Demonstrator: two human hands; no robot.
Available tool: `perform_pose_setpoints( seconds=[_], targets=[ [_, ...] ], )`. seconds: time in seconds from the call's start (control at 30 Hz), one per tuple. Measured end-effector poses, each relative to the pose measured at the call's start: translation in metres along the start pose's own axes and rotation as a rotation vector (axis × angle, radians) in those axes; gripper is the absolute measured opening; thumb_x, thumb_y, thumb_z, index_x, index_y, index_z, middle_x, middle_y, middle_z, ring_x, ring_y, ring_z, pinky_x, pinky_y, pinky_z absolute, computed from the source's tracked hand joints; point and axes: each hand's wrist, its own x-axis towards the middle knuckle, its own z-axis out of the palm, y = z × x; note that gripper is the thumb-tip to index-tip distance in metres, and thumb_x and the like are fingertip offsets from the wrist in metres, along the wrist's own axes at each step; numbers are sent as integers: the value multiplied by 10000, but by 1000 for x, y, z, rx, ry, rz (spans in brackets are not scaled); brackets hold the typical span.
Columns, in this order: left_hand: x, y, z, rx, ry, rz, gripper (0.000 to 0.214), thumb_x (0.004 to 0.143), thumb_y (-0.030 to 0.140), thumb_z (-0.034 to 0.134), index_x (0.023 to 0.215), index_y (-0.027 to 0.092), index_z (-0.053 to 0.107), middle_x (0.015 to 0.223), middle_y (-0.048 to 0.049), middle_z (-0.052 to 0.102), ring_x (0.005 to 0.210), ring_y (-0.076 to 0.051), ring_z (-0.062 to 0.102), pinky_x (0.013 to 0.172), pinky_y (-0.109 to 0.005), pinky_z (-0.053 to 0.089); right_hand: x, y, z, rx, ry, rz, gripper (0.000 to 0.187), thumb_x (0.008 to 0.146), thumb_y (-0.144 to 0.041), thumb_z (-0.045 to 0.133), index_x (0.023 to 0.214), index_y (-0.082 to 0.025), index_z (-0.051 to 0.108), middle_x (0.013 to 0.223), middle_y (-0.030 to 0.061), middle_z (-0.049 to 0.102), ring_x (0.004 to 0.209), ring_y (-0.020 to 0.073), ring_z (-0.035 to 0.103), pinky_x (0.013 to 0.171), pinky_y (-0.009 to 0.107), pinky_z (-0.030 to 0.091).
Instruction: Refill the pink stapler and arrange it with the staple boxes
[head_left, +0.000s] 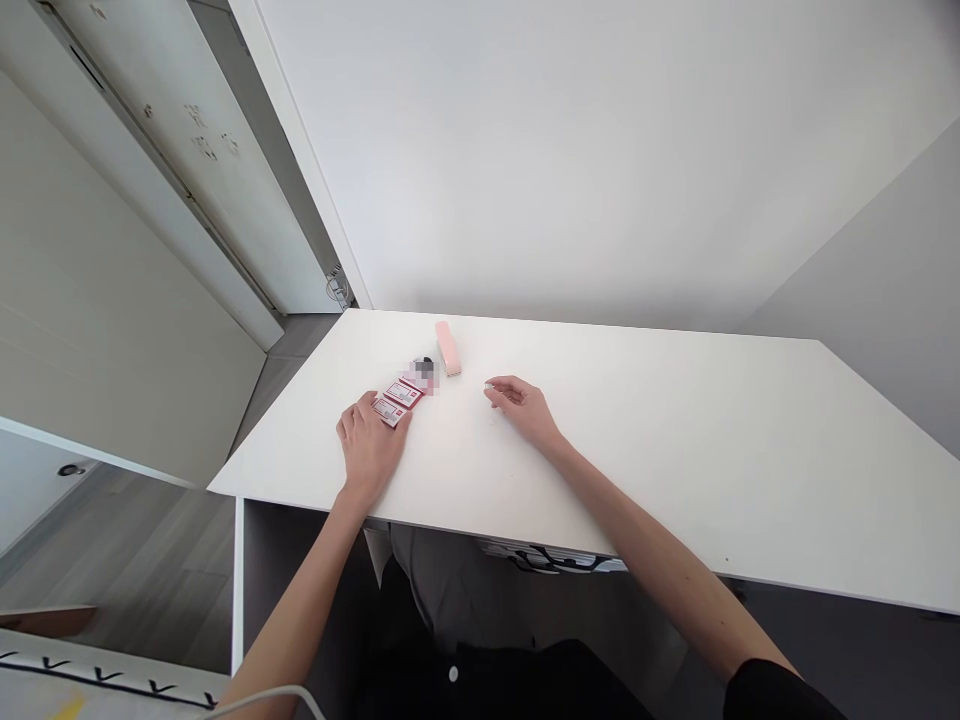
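My left hand [371, 445] rests near the table's front left edge, thumb and forefinger closed about the near end of a red-and-white card strip [403, 393]. The strip shows printed panels and slants away to the right; its far end is blurred by a pixelated patch with a dark piece beside it. Just beyond lies a pink oblong object [448, 348] that looks like a small stapler. My right hand [523, 405] is apart from the strip, above the white tabletop, thumb and fingertips pinched together. A tiny pale bit shows at the fingertips, too small to name.
The white table [675, 450] meets a white wall [562, 150] at the back. To the left are a grey-white door panel [112, 300] and wood-look floor [172, 540]. An open dark space lies under the front edge, and a pale cable [277, 692] crosses my left forearm.
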Motion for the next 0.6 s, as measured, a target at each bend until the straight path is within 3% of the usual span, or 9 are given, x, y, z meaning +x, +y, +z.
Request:
perform_pose_setpoints(
  seconds=[0.17,0.37,0.43,0.6],
  targets=[
    [-16,5,-10,-166,15,107,695,890,506,766,1447,216,468,1415,-173,606,1344,-387,568,1092,-579,494,-4,-4,1,37,-177,-5,366,883,-537,770,1130,-269,785,1081,50,770,912,196,712,857,369,566],
    [-25,28,2,-336,-47,288,727,857,487,841,1439,253,472,1391,-135,633,1310,-325,634,1103,-518,526,-10,-11,4,168,-567,-41,311,858,-460,836,1110,-280,817,1529,53,632,1347,274,635,1113,432,520],
    [-24,39,8,-375,-68,326,709,864,492,838,1430,264,477,1391,-125,644,1310,-316,635,1107,-513,525,-10,-11,3,174,-618,-20,335,855,-454,849,1139,-279,817,1490,55,667,1351,275,638,1161,443,487],
    [-20,55,13,-581,-157,334,748,829,499,867,1419,278,464,1452,-133,600,1330,-302,615,1124,-509,515,-7,-8,1,136,-571,72,381,840,-492,862,1125,-241,822,1151,61,800,1085,247,740,1028,418,561]
  ],
)
